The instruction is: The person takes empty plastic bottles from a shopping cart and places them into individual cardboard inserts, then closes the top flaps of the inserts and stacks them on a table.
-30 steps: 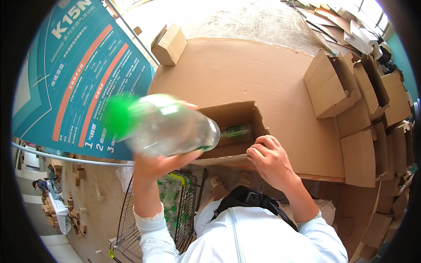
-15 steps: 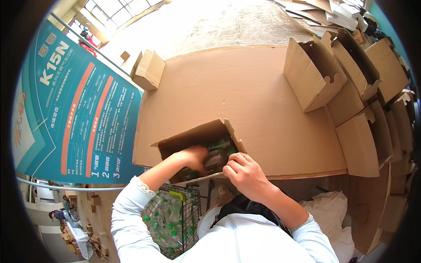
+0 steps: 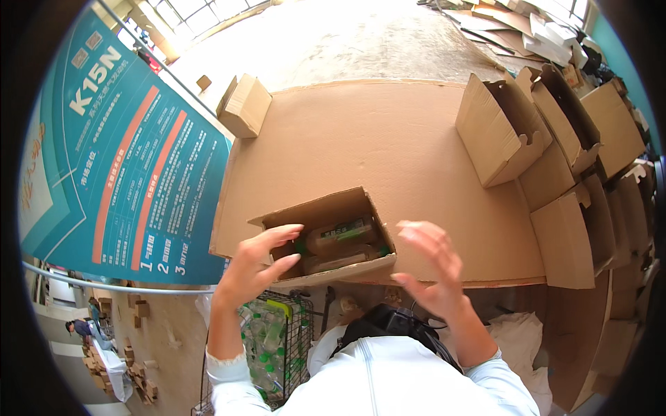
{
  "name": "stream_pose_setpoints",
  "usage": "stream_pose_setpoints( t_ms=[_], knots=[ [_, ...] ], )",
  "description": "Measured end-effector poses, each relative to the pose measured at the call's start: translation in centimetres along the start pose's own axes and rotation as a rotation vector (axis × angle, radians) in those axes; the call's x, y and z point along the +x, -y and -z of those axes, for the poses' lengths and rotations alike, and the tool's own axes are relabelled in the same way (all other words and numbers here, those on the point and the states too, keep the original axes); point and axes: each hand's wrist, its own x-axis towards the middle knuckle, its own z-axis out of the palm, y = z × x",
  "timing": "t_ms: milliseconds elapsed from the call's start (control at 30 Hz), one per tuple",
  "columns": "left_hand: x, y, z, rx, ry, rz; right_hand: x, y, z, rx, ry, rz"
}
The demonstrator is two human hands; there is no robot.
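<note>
An open cardboard box (image 3: 326, 213) sits at the near edge of a worktop (image 3: 361, 145) covered in brown cardboard, its mouth facing up. Inside it a clear plastic bottle (image 3: 340, 236) lies on its side, with a green cap toward the left end and a green label; another bottle (image 3: 336, 261) shows partly beside it, along the near wall. The left hand (image 3: 253, 269) is at the left end of the box, its fingers spread well away from the thumb and gripping nothing; whether they touch the rim, I cannot tell. The right hand (image 3: 440, 267) is raised just beside the box's right end, slightly blurred, its fingers and thumb wide apart with nothing between them. A smaller-looking carton (image 3: 246, 107) stands at the worktop's far left corner, and a tall open carton (image 3: 496, 139) stands on the right side, with more cartons (image 3: 576, 229) crowded beyond it. Below the near edge, to the left, a wire cart (image 3: 303, 329) holds many clear bottles (image 3: 267, 347) with green caps. A teal printed board (image 3: 149, 187) leans along the left side.
</note>
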Motion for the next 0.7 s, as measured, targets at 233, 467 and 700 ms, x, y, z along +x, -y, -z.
stream_pose_setpoints(
  t_ms=[233,467,700],
  knots=[
    [-9.7,5.8,-4.2,-0.092,-0.300,0.149,-0.8,-2.3,-2.2,0.175,0.268,-0.224],
    [-7.7,7.6,-5.7,-0.090,-0.408,0.011,0.6,-1.5,-4.6,0.283,0.306,-0.117],
    [-6.8,8.0,-5.4,-0.088,-0.419,0.207,0.9,-3.7,-6.9,0.280,0.284,-0.368]
  ],
)
